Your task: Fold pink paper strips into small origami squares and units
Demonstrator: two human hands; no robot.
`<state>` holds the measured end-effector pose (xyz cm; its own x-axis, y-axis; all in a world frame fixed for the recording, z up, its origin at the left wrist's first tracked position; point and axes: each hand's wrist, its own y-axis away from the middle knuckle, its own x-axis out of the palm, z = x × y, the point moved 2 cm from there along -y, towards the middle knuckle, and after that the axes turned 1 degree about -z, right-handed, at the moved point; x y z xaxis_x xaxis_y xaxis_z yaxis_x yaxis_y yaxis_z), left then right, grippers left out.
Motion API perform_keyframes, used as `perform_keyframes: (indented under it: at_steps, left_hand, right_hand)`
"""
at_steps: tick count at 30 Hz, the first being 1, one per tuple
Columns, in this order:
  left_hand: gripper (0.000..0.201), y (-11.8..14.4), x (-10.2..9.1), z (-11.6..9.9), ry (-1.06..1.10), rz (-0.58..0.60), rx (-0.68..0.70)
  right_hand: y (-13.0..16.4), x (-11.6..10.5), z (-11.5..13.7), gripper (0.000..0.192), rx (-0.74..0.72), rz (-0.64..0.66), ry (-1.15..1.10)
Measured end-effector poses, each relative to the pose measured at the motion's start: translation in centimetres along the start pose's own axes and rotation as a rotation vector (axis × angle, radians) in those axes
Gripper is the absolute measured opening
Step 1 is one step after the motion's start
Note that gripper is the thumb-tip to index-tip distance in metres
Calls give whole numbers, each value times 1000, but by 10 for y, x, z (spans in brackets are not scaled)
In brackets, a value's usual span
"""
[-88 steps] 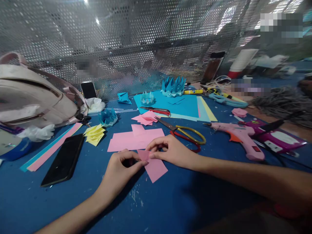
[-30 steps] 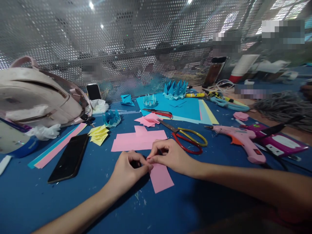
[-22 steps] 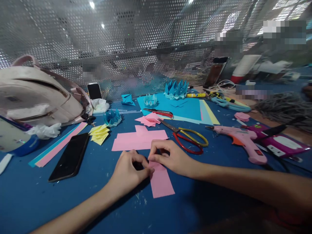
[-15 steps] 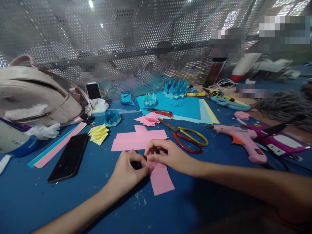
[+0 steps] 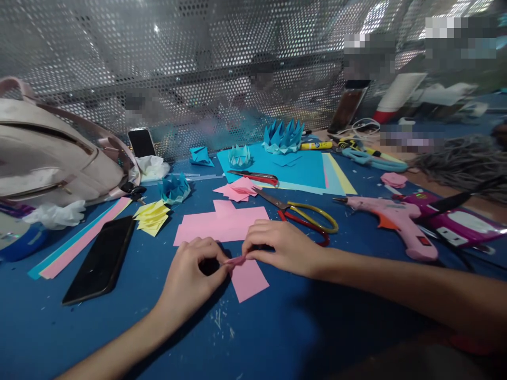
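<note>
Hands pinch 1 pink paper piece [image 5: 247, 278]: left hand [image 5: 190, 277] & right hand [image 5: 283, 247] closed on its top edge, creasing it vs. worktop [image 5: 277, 338].

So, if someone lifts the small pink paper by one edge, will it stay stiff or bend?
The pink paper is a thin sheet lying flat, so probably light and floppy. Both hands, left and right, pinch its folded edge, so it likely creases easily.

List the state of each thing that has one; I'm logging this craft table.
Small pink paper rectangle: flat on the table, far edge pinched up.
Left hand: grip shut on that edge.
Right hand: grip shut on it too.
Yellow-and-red-handled scissors: blades closed.
Black smartphone: screen dark.
</note>
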<state>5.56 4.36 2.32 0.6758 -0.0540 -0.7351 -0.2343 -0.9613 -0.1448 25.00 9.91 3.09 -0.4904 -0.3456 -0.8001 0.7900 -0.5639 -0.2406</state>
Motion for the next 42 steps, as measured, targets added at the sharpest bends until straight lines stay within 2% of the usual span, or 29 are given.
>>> perform_keyframes:
  at_steps: [7,12,17,23,28,32,35,39,42]
  left_hand:
    - [12,1,-4,-2,-178,-34,142]
    - [13,6,-8,-2,-268,-52,370]
    - [21,14,-11,0,-407,-93,591]
    - [27,19,-10,4,-490,-51,632]
    - [34,22,-12,4,-472,-24,630]
    - [33,30,-11,0,-456,-59,722]
    - [36,39,-4,1,-429,-107,810]
    - [34,47,9,6,-436,-190,836]
    - [34,45,7,5,-423,-276,840]
  right_hand:
    - [3,-1,1,17,-205,20,261]
    - [5,-7,5,23,-364,82,419]
    - [5,-9,4,25,-479,60,527]
    - [5,-6,6,29,-573,56,550]
    - [4,-4,7,30,-569,79,568]
    - [2,-4,8,27,-541,113,546]
    - [0,-6,9,27,-497,177,470]
    - [-3,-6,8,29,-377,211,375]
    - [0,-1,8,25,-421,185,389]
